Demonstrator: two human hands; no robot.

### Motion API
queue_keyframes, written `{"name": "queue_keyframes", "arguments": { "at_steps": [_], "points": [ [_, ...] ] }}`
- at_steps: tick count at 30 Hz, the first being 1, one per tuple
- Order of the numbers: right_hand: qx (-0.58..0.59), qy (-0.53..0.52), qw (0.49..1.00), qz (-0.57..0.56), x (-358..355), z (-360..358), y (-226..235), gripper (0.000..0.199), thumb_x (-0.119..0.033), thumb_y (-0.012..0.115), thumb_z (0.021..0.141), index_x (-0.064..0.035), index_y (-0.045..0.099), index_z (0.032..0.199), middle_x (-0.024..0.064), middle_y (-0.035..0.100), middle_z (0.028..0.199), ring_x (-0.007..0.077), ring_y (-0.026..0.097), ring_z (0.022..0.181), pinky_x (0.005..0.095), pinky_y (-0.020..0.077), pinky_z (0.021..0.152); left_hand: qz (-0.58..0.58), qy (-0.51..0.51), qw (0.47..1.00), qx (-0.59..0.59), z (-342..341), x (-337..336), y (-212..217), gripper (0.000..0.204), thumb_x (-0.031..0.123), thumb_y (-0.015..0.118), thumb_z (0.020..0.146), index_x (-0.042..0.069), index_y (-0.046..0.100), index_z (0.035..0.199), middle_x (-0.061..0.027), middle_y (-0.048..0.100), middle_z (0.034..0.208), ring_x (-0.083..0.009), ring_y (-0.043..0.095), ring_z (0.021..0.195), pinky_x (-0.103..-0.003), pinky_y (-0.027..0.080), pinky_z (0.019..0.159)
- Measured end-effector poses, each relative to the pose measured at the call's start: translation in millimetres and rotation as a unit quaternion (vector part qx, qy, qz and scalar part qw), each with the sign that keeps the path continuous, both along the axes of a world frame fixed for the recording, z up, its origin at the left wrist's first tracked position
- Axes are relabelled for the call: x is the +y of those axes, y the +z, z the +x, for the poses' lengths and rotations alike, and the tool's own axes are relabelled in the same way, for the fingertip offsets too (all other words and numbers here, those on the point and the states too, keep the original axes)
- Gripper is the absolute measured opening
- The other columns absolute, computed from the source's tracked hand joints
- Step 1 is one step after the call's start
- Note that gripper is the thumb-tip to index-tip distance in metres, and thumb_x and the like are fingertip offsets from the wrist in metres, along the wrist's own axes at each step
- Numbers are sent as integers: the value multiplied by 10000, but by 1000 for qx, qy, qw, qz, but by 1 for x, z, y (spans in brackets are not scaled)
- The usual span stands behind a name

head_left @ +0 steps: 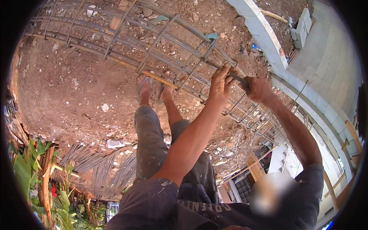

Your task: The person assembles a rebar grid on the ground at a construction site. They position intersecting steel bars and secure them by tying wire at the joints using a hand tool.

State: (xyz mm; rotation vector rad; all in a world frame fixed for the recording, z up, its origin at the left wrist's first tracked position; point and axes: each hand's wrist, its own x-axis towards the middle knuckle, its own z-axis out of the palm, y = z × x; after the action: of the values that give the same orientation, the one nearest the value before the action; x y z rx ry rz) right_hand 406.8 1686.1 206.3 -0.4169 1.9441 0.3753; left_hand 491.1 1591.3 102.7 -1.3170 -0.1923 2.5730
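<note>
Between the two hands: a dark bar (239, 79), just above the rebar cage (158, 43). Left hand (219, 85) is curled around it at the cage's upper edge; right hand (261, 91) is closed on the nearer end. Cage extends leftward beyond the left hand and back between the forearms on the right. Whether the bar's far end bites on a cage rod: cannot tell, left fingers cover it.

Judgement: seat the far end firmly before loading; pull smoothly from the right hand, left hand steadying; keep fingers clear of the rod crossings.

Surroundings: sandals (146, 81) left of the hands, close to the lowest rods, so footing is tight. Rubble-strewn ground (76, 92) beneath. Pale low wall (264, 34) beyond the right hand may limit swing. Thin rods (87, 158) lie well left, nearer the body.
</note>
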Motion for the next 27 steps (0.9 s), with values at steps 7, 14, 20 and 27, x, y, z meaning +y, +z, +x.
{"name": "queue_keyframes", "arguments": {
  "at_steps": [7,14,20,27],
  "points": [
    [-202,-407,890,-30,-6,7,15,515,-344,724,830,51,585,1130,208,649,943,302,676,874,455,555,759,19,15,999,-31,2,4,4,222,258,618,939,61,530,990,-81,603,814,-223,619,801,-392,553,758],
    [257,9,966,8,-16,43,-5,379,-202,649,815,25,559,1104,243,624,962,382,661,945,511,508,817,-15,26,971,-237,-43,21,22,157,183,603,937,52,525,974,-58,542,799,-189,560,698,-360,491,646],
    [142,-137,978,62,-4,42,-15,270,-221,616,834,7,583,974,254,670,896,408,673,866,488,535,742,7,10,970,-243,-41,26,16,198,201,701,868,58,575,814,-33,506,642,-168,490,522,-310,455,504],
    [-21,-178,981,-77,7,79,-36,344,-277,674,797,10,662,987,232,687,895,393,681,821,450,551,766,-266,-360,832,-328,-27,24,2,460,325,681,826,-106,639,981,-307,663,964,-449,654,929,-498,530,821]
  ]
}}
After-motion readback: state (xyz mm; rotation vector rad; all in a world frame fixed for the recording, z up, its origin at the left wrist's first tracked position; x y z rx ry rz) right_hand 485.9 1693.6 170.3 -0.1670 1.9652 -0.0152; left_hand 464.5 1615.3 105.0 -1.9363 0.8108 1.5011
